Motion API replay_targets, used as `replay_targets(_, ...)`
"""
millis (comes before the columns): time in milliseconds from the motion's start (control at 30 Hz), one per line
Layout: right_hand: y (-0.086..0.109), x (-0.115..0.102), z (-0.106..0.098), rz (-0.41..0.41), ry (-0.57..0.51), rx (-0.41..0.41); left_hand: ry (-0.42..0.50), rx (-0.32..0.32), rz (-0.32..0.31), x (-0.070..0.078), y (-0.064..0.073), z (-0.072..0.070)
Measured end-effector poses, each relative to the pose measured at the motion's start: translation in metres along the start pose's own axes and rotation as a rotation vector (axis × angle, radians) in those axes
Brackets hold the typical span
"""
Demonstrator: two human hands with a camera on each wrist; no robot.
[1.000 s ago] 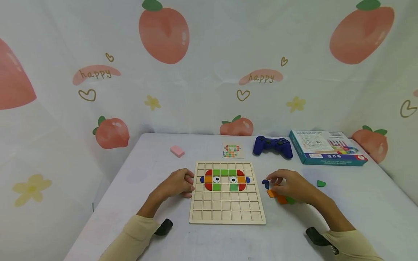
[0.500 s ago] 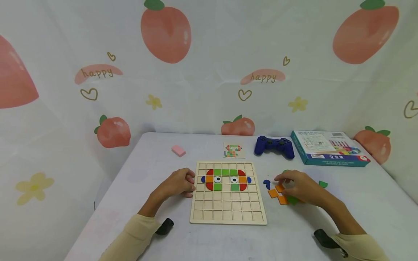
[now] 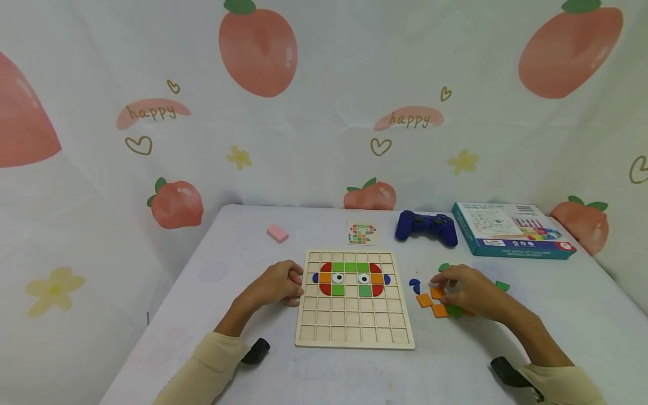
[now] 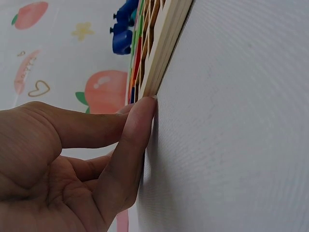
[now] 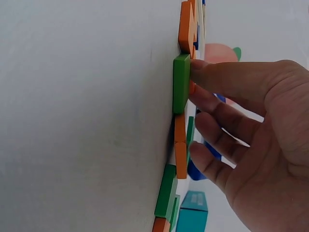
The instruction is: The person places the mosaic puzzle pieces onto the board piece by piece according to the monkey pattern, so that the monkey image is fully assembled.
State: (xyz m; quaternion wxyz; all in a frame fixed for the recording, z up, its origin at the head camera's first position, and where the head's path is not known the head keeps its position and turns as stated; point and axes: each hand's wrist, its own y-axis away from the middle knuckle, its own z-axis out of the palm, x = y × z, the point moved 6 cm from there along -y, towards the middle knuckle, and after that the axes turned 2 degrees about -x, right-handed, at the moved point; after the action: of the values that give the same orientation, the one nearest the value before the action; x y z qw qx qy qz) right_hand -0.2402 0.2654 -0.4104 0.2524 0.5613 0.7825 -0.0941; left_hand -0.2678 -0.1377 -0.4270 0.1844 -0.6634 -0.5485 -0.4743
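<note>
A wooden grid board [image 3: 340,336] lies on the table with red, orange, green and blue tiles and two eye tiles in its upper rows. My left hand [image 3: 277,286] holds its left side; in the left wrist view the fingertips [image 4: 144,107] meet the board's edge [image 4: 166,41] close to the tabletop. To the right, my right hand [image 3: 468,289] hovers low over loose tiles, fingers loosely bent. By its fingertips lie orange square tiles [image 3: 424,301] and a green tile [image 3: 455,311]. In the right wrist view the thumb [image 5: 205,72] overlaps a green tile [image 5: 181,84].
Blue curved tiles [image 3: 415,286] sit between board and right hand; another green tile [image 3: 502,286] lies farther right. Behind the board are a pattern card [image 3: 362,233], a blue game controller [image 3: 426,226], a flat box [image 3: 512,232] and a pink block [image 3: 277,233].
My right hand has drawn back to the right, away from the blue tiles, uncovering more orange tiles and a green one behind. The left hand has stayed at the board's edge.
</note>
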Motion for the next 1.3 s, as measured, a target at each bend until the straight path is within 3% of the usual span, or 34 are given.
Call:
replay_targets(333, -0.001, -0.001, 0.001, 0.009, -0.001, -0.003, -0.014, 0.009, -0.006, 0.002, 0.002, 0.0)
replay_targets(600, -0.01, -0.016, 0.006, -0.003, -0.024, -0.012, 0.002, 0.006, -0.009, 0.002, 0.001, 0.0)
replay_targets(933, -0.027, -0.05, 0.017, -0.102, -0.034, -0.003, 0.0, 0.005, -0.007, 0.0, 0.0, -0.001)
replay_targets(1300, -0.047, -0.086, 0.034, -0.269, -0.039, -0.021, -0.004, 0.012, -0.011, 0.001, 0.0, 0.0)
